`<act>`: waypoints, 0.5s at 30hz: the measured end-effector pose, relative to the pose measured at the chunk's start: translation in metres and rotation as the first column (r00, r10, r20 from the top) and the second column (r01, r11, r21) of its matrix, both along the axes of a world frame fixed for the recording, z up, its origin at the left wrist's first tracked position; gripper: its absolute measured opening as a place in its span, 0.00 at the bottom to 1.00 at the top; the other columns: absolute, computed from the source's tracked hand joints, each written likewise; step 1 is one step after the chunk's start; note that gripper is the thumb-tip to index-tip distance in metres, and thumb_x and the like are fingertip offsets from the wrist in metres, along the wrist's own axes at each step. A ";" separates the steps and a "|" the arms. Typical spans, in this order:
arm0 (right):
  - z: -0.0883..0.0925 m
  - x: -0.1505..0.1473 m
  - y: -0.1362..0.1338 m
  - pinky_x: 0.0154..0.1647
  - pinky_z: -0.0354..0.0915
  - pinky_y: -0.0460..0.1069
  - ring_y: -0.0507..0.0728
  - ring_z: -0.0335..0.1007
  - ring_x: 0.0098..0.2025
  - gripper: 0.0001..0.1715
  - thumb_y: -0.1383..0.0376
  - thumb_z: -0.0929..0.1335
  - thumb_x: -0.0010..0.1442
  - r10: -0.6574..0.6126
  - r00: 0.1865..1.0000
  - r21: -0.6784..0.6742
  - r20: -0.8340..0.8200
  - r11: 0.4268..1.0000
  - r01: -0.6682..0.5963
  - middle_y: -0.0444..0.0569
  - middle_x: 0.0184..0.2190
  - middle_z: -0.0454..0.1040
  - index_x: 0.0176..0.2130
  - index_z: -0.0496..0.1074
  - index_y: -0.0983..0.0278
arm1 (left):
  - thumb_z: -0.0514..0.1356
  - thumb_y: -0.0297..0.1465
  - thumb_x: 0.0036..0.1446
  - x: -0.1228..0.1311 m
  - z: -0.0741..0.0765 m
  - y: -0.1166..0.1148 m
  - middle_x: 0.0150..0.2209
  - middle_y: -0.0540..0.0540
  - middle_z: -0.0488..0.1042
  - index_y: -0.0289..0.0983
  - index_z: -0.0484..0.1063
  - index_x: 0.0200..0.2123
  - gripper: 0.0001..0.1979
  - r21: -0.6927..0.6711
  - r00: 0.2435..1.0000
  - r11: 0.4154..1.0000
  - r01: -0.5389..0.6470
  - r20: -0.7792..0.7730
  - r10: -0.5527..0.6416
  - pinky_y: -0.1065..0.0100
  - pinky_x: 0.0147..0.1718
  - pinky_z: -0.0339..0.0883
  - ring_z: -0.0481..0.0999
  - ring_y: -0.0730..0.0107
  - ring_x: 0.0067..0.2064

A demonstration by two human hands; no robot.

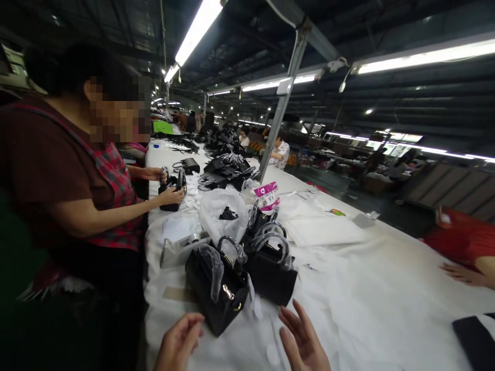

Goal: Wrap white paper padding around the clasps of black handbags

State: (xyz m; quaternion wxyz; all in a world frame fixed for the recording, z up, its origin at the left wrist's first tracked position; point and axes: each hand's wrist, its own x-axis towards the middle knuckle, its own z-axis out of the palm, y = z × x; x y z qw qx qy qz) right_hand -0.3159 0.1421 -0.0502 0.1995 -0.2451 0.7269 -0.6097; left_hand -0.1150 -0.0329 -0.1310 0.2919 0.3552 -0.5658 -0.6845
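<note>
A black handbag (216, 291) with plastic-wrapped handles and gold-coloured hardware stands tilted on the white-covered table (348, 309). My left hand (180, 340) is beside its near left side, fingers loosely curved and holding nothing. Past the bag's right side, my right hand (303, 340) is open, palm turned inward, fingers apart. A second black handbag (270, 275), its handles wrapped too, stands just behind and to the right. Both wrists run out of the bottom of the view.
A clear plastic bag (224, 214) and a pink-and-white label (267, 196) sit behind the handbags. On the left a co-worker (73, 170) handles another black bag (172, 198). A metal post (276, 121) rises beyond; another person's hand (464, 274) rests at right.
</note>
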 end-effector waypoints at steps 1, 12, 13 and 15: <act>0.016 0.008 -0.018 0.57 0.65 0.59 0.65 0.65 0.59 0.46 0.44 0.69 0.53 0.017 1.000 -0.042 -0.008 0.999 -0.018 0.58 0.55 0.71 0.62 0.53 0.60 | 0.62 0.57 0.46 0.007 0.003 -0.011 0.28 0.45 0.73 0.37 0.75 0.37 0.29 -0.005 0.998 0.998 -0.065 -0.007 0.065 0.68 0.27 0.66 0.70 0.65 0.28; 0.122 0.020 -0.172 0.55 0.62 0.61 0.67 0.64 0.58 0.45 0.43 0.63 0.59 0.202 0.875 0.147 -0.440 0.977 -0.152 0.66 0.57 0.67 0.64 0.56 0.68 | 0.61 0.53 0.51 0.035 -0.018 -0.036 0.29 0.46 0.72 0.35 0.74 0.41 0.27 0.010 0.988 0.990 -0.137 -0.069 0.138 0.70 0.26 0.66 0.69 0.67 0.28; 0.125 0.021 -0.181 0.56 0.61 0.60 0.68 0.63 0.59 0.46 0.44 0.64 0.58 0.242 0.851 0.207 -0.466 0.965 -0.161 0.66 0.58 0.66 0.64 0.55 0.68 | 0.61 0.53 0.51 0.036 -0.018 -0.035 0.29 0.46 0.72 0.35 0.73 0.41 0.27 0.012 0.989 0.992 -0.127 -0.077 0.128 0.70 0.26 0.66 0.69 0.67 0.29; 0.130 0.025 -0.195 0.57 0.58 0.61 0.70 0.63 0.59 0.52 0.45 0.70 0.53 0.338 0.816 0.328 -0.469 0.924 -0.195 0.65 0.57 0.67 0.66 0.53 0.67 | 0.61 0.53 0.52 0.037 -0.017 -0.035 0.28 0.47 0.72 0.35 0.73 0.42 0.27 0.025 0.991 0.995 -0.099 -0.091 0.101 0.70 0.26 0.66 0.69 0.68 0.28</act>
